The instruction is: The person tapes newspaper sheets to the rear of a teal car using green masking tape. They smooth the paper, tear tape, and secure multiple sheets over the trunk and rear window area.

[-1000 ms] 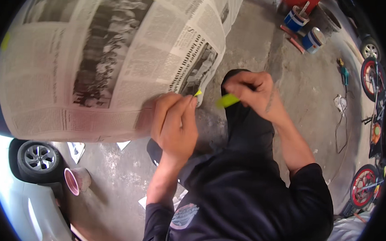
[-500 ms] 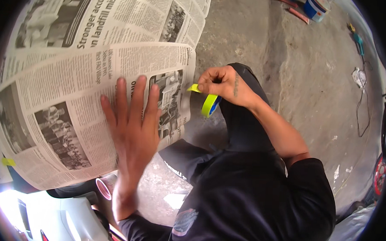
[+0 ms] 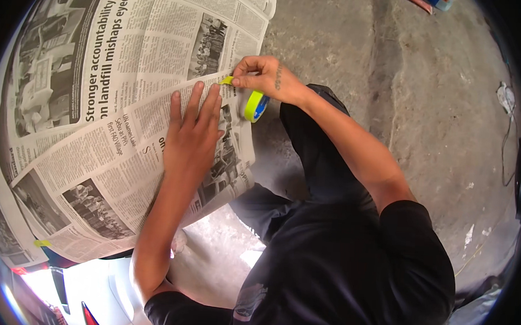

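Observation:
My left hand (image 3: pixel 193 136) lies flat on a newspaper sheet (image 3: pixel 95 155), its fingers stretched toward the sheet's upper edge. That sheet overlaps another newspaper sheet (image 3: pixel 155 47) above it. Thumb and fingers of my right hand (image 3: pixel 270 80) pinch a strip of bright yellow tape (image 3: pixel 227 80) at the seam near the sheets' right side. From that hand hangs the tape roll (image 3: pixel 253 106), yellow with a blue core. The strip's free end is on or just above the paper; contact is hard to make out. A small yellow tape piece (image 3: pixel 42 243) sits at the lower left corner of the sheet.
Below the newspaper at the lower left is a white car (image 3: pixel 106 289) with a red lamp. Grey concrete floor (image 3: pixel 437 106) spreads to the right, with a cord (image 3: pixel 510 144) near the rim. A blue container (image 3: pixel 441 1) stands at the top.
My right hand has moved up and left, bringing the tape strip to the seam. My left hand has slid up toward the sheet's upper edge. The lower sheet now lies flatter against the upper one.

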A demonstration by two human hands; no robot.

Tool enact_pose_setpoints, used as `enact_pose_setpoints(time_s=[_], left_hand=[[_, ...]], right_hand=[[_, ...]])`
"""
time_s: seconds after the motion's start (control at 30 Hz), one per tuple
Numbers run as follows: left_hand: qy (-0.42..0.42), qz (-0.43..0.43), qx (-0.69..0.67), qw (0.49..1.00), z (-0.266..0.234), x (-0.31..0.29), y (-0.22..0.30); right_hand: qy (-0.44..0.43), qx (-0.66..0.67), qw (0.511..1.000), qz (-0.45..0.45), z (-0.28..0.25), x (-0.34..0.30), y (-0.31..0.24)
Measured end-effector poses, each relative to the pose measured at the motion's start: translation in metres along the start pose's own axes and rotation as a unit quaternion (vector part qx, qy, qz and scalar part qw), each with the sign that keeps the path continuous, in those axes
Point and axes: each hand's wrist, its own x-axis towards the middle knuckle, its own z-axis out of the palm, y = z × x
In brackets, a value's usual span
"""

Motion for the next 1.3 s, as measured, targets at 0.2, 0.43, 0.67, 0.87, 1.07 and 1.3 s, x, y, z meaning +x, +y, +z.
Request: enact_pose_setpoints(time_s=[0.2,0.43,0.67,0.87,1.07,1.3], left_hand=[[-0.02,0.013,0.017,1.0,0.001,0.018,0.005],[-0.031,0.023,0.07,0.997,-0.006,0.027,0.01],[-0.007,0.033,0.118,0.992,-0.007,0.033,0.011],[-0.012,0.017,0.15,0.988,-0.007,0.036,0.008],[0.044,0.025,0.158,0.986,-0.001,0.041,0.007],[0.058,0.01,0.134,0.989,0.012,0.05,0.008]], right_hand=[[-0.017,-0.017,0.999,-0.021,-0.016,0.015,0.005],[-0.052,-0.057,0.997,-0.018,-0.024,0.031,-0.003],[-0.03,-0.127,0.991,-0.024,-0.021,0.033,-0.013],[0.025,-0.133,0.991,0.004,-0.012,0.03,-0.012],[0.192,-0.217,0.956,0.034,0.005,0.005,-0.02],[0.083,-0.285,0.955,-0.008,0.043,-0.034,-0.014]])
